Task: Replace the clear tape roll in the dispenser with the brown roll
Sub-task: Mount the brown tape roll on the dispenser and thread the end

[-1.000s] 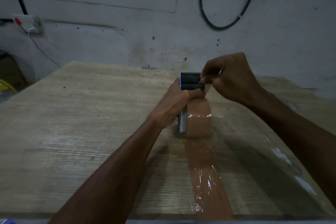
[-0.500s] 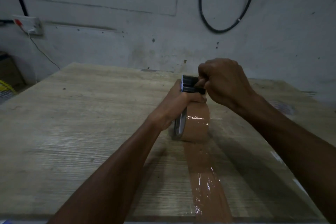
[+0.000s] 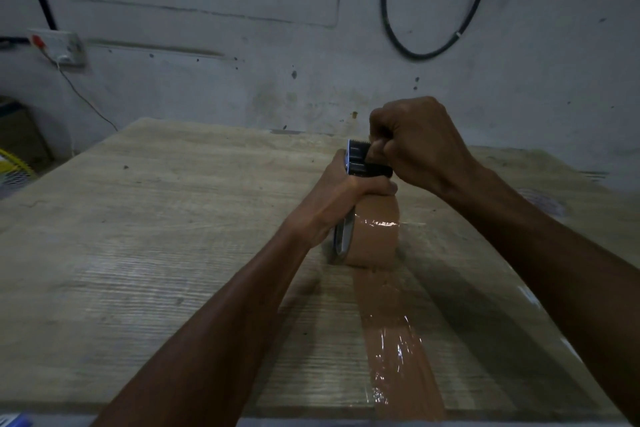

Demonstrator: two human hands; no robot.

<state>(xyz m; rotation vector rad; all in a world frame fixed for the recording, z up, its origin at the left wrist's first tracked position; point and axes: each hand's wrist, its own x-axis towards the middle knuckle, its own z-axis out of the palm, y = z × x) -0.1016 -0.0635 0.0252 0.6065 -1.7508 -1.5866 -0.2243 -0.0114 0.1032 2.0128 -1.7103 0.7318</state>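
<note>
The brown tape roll [image 3: 375,236] sits in the tape dispenser [image 3: 358,158], which stands upright on the wooden table [image 3: 156,236]. My left hand [image 3: 341,198] is wrapped around the dispenser's body just above the roll. My right hand [image 3: 420,146] is closed over the black top end of the dispenser, fingers pinched at its right side. A strip of brown tape [image 3: 394,340] lies stuck on the table from the roll toward me. No clear roll shows in view.
A strip of clear tape [image 3: 540,308] glints on the table under my right forearm. A grey wall with a hanging black cable [image 3: 391,17] rises behind the table. A switch box [image 3: 57,47] is on the wall at left.
My right hand has slid down and left, closing tighter over the dispenser's top. The dispenser with the brown roll has stayed in place under my left hand.
</note>
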